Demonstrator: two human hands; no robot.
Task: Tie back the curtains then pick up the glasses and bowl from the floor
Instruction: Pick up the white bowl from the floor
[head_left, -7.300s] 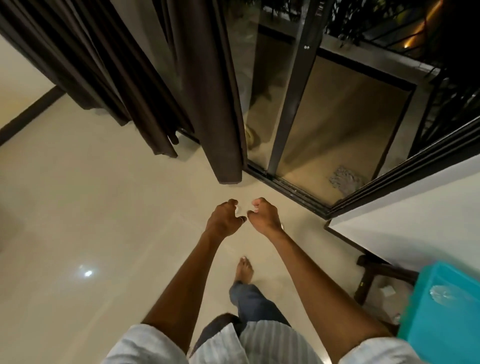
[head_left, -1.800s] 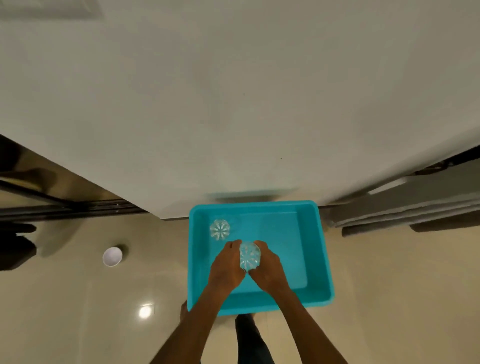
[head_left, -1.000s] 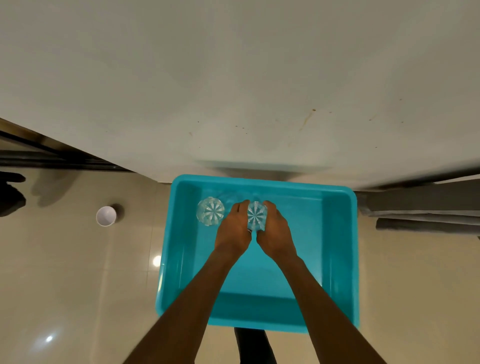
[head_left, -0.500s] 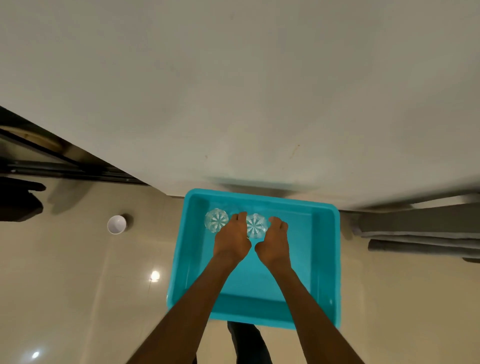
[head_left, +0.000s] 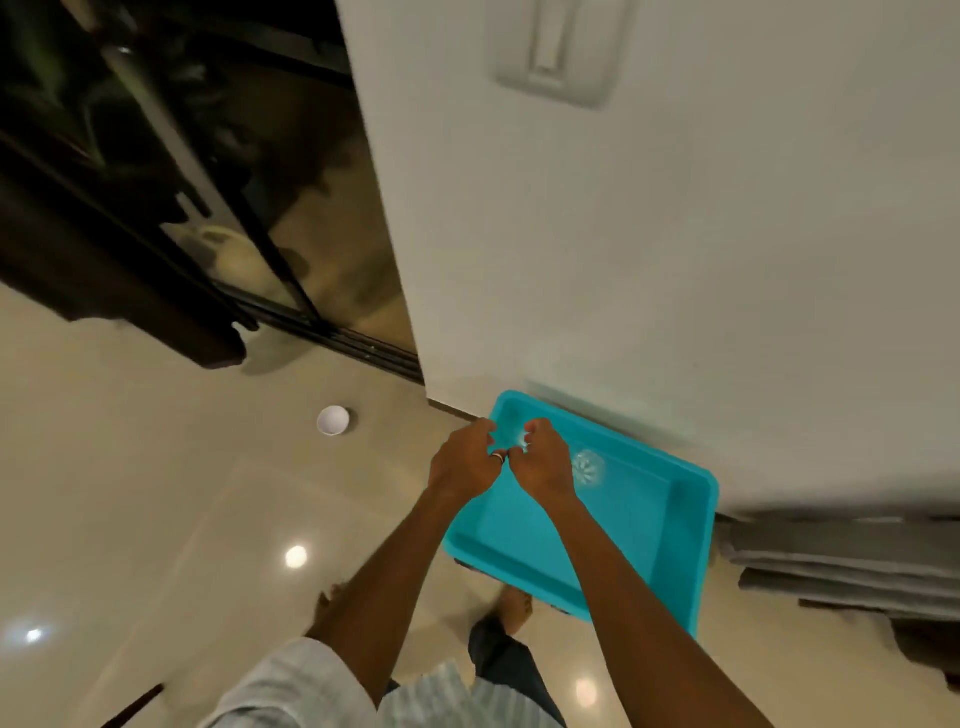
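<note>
Hovering half-curled and empty over the teal tub (head_left: 670, 519), both hands (head_left: 462, 465) leave the light, breakable white bowl (head_left: 333, 420), left of the tub, best lifted by its rim.

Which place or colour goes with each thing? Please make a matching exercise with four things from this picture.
Things:
1. bowl
2. tub
3. glass
4. curtain

Descriptions:
A. dark brown, hangs at the upper left
B. turquoise, stands against the white wall
C. white, alone on the floor tiles
D. clear, stands inside the tub

Pairs: 1-C, 2-B, 3-D, 4-A
</note>
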